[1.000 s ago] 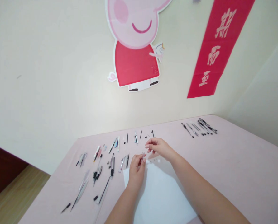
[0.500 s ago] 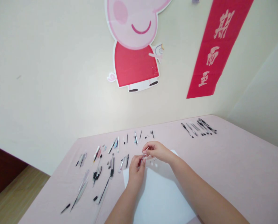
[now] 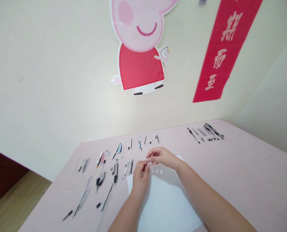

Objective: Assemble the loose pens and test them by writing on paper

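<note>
Head view: the bare left hand and bare right hand meet just below centre frame, fingers pinched narrow on a tiny, clear-looking piece, too small to make out, above a white rectangular sheet. Black-and-clear pens line up mid-right, loose black pen parts lower left, no brands legible. Red paper banner, upper right, has pale characters I can't read.

Two hands, one sheet, over ten pens
</note>
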A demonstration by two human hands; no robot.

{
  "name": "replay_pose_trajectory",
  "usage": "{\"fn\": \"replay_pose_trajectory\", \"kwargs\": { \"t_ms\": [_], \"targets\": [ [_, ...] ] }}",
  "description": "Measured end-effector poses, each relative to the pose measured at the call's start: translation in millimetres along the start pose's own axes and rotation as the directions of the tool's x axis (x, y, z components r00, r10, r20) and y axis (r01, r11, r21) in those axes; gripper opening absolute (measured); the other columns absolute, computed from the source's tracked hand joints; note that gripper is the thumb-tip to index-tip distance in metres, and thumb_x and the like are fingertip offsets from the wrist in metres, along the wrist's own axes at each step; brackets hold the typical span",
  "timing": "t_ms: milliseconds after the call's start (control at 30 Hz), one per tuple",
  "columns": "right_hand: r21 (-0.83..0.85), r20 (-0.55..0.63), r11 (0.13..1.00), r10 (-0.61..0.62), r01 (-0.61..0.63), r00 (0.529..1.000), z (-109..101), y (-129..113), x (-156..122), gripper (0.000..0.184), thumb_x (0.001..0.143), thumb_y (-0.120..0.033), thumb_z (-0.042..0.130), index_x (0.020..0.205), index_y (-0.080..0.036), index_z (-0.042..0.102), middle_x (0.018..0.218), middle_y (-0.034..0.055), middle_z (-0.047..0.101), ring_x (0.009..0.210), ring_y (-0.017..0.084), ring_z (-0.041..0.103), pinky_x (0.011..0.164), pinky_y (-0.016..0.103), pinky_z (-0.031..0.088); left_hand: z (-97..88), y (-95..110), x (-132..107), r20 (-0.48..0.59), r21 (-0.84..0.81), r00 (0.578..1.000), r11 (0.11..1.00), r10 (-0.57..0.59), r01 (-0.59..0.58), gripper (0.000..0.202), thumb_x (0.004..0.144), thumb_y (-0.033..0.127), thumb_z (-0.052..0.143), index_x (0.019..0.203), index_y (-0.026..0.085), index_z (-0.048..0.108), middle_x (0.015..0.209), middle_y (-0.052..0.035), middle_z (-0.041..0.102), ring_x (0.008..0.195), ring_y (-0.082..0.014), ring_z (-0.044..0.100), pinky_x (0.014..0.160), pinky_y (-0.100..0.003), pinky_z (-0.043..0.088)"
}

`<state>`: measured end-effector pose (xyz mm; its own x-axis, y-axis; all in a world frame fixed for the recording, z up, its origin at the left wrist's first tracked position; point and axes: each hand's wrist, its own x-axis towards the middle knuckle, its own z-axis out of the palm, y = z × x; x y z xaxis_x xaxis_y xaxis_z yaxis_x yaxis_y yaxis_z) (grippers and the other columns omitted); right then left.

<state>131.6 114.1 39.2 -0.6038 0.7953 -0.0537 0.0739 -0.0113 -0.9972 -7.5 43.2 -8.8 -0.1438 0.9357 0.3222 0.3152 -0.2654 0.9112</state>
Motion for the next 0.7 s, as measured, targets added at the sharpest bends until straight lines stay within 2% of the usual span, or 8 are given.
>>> {"fn": "replay_pose_trajectory", "kwargs": {
  "t_ms": [433,500,567,600,667,700],
  "targets": [
    [-0.065,-0.018,0.997,-0.029,0.028,0.999,-2,1,0,0.023,0.069,-0.033,0.062,0.082,-0.014,0.065,0.068,0.0021,0.062,0.059,0.010,0.055,0.049,0.018,0.041,-0.6,1,0,0.002,0.005,1.000,1.000,0.008,-0.008,0.021,0.079,0.034,0.050,0.087,0.020,0.062,0.082,-0.0047,0.059,0.079,-0.0186,0.054,0.073,-0.032,0.041],
    [-0.132,-0.085,0.991,-0.015,0.004,0.996,-6,4,3,0.022,0.072,-0.032,0.058,0.080,-0.013,0.064,0.067,0.0024,0.062,0.059,0.011,0.056,0.048,0.018,0.041,-0.4,0,0,0.000,0.012,1.000,1.000,0.002,-0.002,0.021,0.079,0.034,0.050,0.088,0.020,0.063,0.083,-0.0048,0.059,0.080,-0.0184,0.054,0.073,-0.031,0.041],
    [-0.267,-0.212,0.961,0.012,-0.070,0.977,-13,11,8,0.021,0.076,-0.030,0.053,0.079,-0.013,0.064,0.065,0.0028,0.061,0.057,0.011,0.056,0.047,0.019,0.041,-0.2,-1,0,0.000,0.018,1.000,1.000,-0.010,0.010,0.022,0.079,0.034,0.050,0.088,0.020,0.063,0.083,-0.0048,0.059,0.079,-0.0180,0.054,0.072,-0.031,0.041],
    [-0.356,-0.289,0.926,0.016,-0.123,0.957,-18,15,12,0.021,0.077,-0.028,0.050,0.080,-0.013,0.065,0.065,0.0030,0.062,0.056,0.011,0.056,0.047,0.020,0.041,-0.2,-1,0,-0.002,0.019,1.000,1.000,-0.015,0.015,0.022,0.079,0.035,0.050,0.089,0.020,0.063,0.083,-0.0049,0.059,0.078,-0.0179,0.055,0.071,-0.031,0.042],
    [-0.551,-0.428,0.803,-0.037,-0.228,0.903,-31,24,20,0.020,0.078,-0.024,0.048,0.082,-0.015,0.066,0.068,0.0031,0.064,0.059,0.012,0.057,0.053,0.021,0.043,-0.1,-2,0,-0.007,0.015,1.000,1.000,-0.023,0.023,0.023,0.079,0.035,0.050,0.089,0.020,0.064,0.085,-0.0051,0.060,0.078,-0.0179,0.055,0.071,-0.031,0.042],
    [-0.584,-0.467,0.770,-0.059,-0.258,0.882,-39,28,25,0.020,0.078,-0.021,0.048,0.084,-0.015,0.066,0.074,0.0042,0.065,0.064,0.012,0.058,0.058,0.022,0.044,0.0,-2,-1,-0.008,0.013,1.000,1.000,-0.026,0.026,0.023,0.079,0.035,0.051,0.090,0.020,0.064,0.085,-0.0052,0.060,0.078,-0.0178,0.055,0.070,-0.030,0.042]
  ]
}}
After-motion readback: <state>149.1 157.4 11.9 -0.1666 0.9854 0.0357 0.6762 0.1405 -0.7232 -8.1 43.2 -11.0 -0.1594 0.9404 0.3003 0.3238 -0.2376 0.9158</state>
